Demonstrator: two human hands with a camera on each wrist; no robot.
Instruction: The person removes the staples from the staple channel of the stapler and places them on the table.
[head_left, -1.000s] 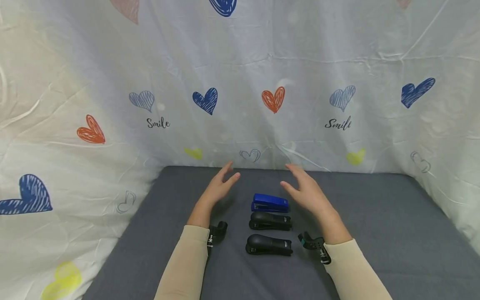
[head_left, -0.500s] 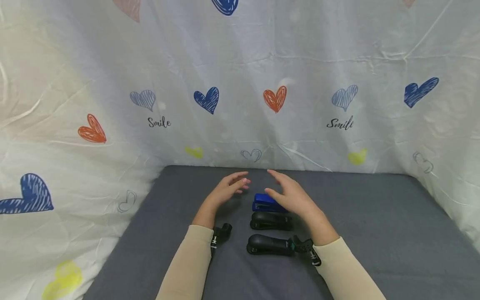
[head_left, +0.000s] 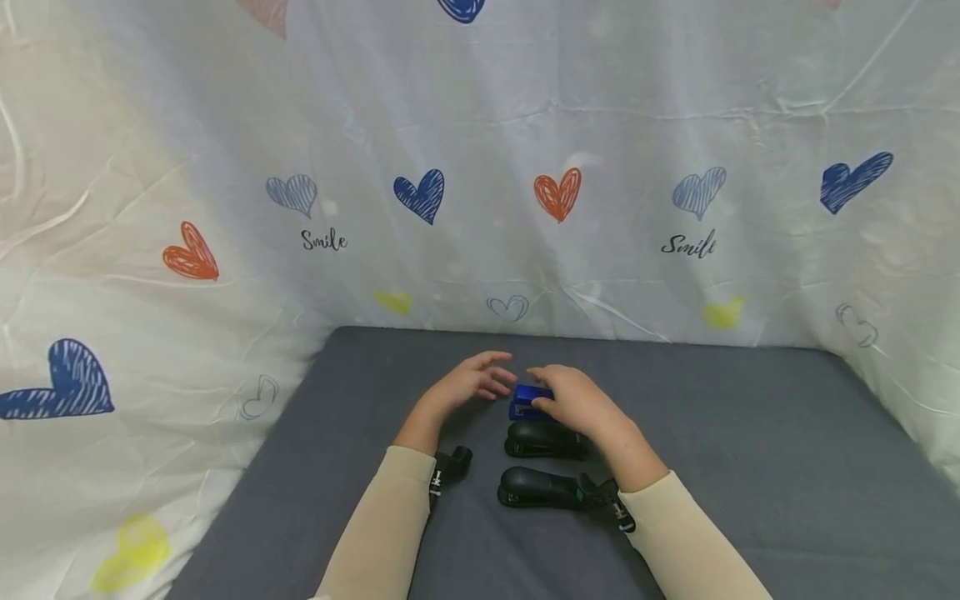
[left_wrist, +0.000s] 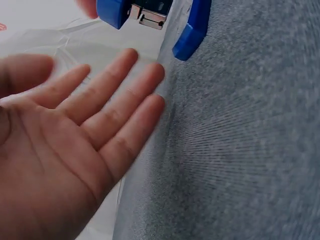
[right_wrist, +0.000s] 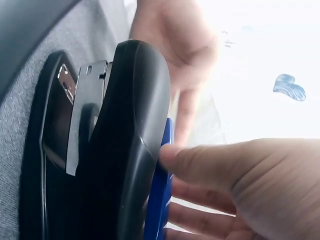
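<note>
A blue stapler (head_left: 525, 403) lies on the dark grey cloth, farthest back in a row of staplers. Over its right part is my right hand (head_left: 583, 402), thumb on the near side and fingers round the far side, gripping it. The hand hides most of its right end. My left hand (head_left: 467, 387) hovers just left of the stapler's front, fingers spread. The left wrist view shows its palm (left_wrist: 55, 150) bare, with the blue stapler's open front (left_wrist: 192, 35) beyond the fingertips. In the right wrist view the thumb (right_wrist: 175, 157) presses the blue stapler's side (right_wrist: 159, 200).
A black stapler (head_left: 540, 439) lies just in front of the blue one, and another black stapler (head_left: 536, 487) nearer me, partly covered by the right wrist's camera mount (head_left: 596, 493). A white curtain (head_left: 480, 250) with printed hearts hangs behind the table (head_left: 750, 433).
My right hand has moved left and down onto the blue stapler and taken hold of it. The left hand has come in rightward, close to the stapler's front. The staplers keep their places.
</note>
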